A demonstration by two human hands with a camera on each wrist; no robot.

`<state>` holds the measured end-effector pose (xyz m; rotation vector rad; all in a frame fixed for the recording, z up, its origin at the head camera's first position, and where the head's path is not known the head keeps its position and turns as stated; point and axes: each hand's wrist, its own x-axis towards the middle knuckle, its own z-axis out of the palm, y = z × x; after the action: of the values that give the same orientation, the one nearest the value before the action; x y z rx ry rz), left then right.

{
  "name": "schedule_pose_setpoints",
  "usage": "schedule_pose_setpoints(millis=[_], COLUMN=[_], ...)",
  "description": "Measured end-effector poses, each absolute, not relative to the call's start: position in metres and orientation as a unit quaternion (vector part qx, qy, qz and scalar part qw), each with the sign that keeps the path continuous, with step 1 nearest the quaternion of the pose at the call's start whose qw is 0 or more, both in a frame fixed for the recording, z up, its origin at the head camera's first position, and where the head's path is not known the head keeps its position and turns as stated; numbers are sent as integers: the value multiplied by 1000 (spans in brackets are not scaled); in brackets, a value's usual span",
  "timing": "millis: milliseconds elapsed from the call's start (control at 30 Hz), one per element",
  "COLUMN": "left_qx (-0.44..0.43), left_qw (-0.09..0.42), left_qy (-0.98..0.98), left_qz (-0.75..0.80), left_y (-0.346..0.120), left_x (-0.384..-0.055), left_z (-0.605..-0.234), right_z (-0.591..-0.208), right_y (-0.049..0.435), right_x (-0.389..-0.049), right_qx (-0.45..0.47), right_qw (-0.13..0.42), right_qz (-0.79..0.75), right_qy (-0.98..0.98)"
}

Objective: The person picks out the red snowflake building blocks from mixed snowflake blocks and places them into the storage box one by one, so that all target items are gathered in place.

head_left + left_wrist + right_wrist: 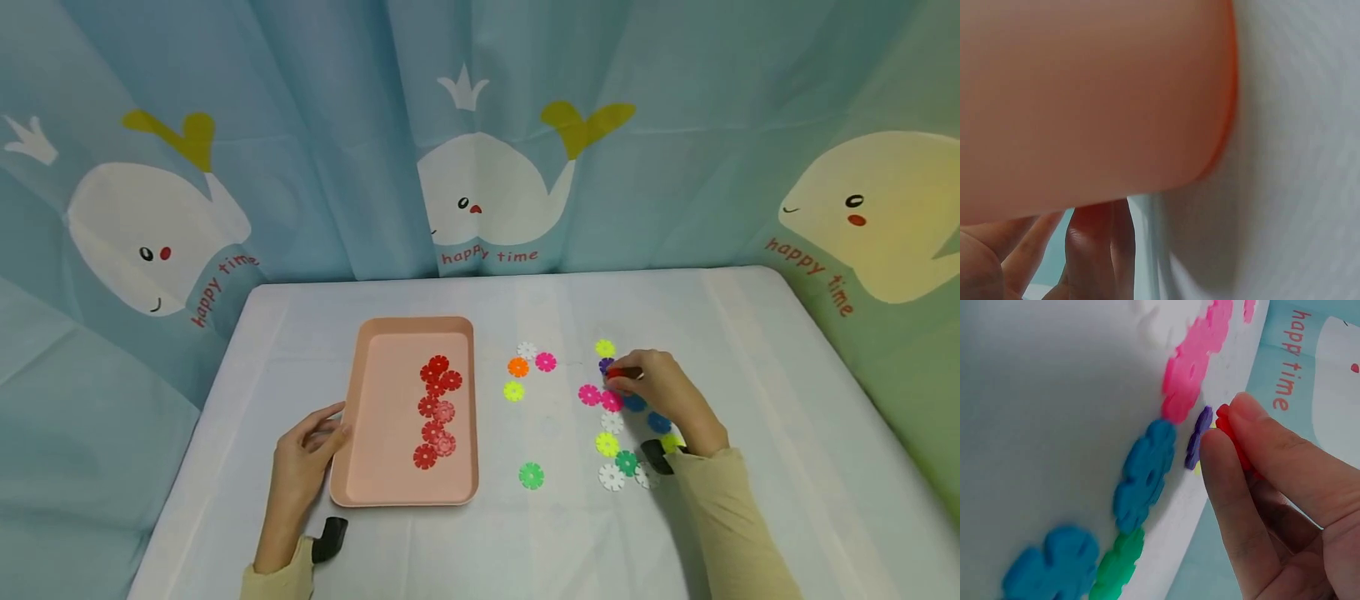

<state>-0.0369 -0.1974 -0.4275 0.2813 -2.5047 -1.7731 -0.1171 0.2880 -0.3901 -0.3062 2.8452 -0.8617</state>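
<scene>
My right hand (663, 392) is above the right-hand group of discs, pinching a red notched plastic disc (1230, 431) between thumb and fingertip. Just past it, in the right wrist view, lies a purple disc (1199, 439); blue discs (1147, 475) and pink discs (1188, 372) are closer to the camera. My left hand (303, 462) grips the left edge of a pink tray (375, 467), its thumb at the rim and its fingers along the outer side, partly hidden. Several red discs (425, 456) lie inside the tray, toward its right side.
Between tray and right hand lie scattered discs: white (527, 351), orange (518, 367), yellow (513, 392) and green (532, 476). More white, yellow and green discs lie under and before the right wrist. A blue curtain (337, 150) with whales hangs behind the white table (420, 550).
</scene>
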Motion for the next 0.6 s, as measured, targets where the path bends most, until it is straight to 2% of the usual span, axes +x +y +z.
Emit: schedule_pose_setpoints(millis=[600], left_qx=[88], left_qw=[36], left_qy=[-815], left_qz=[-572], left_y=[-198], left_x=[-37], left_z=[-428], right_z=[-380], right_y=[256], right_x=[-125], right_qx=[-124], right_qw=[82], right_qz=[-306], right_qy=[940])
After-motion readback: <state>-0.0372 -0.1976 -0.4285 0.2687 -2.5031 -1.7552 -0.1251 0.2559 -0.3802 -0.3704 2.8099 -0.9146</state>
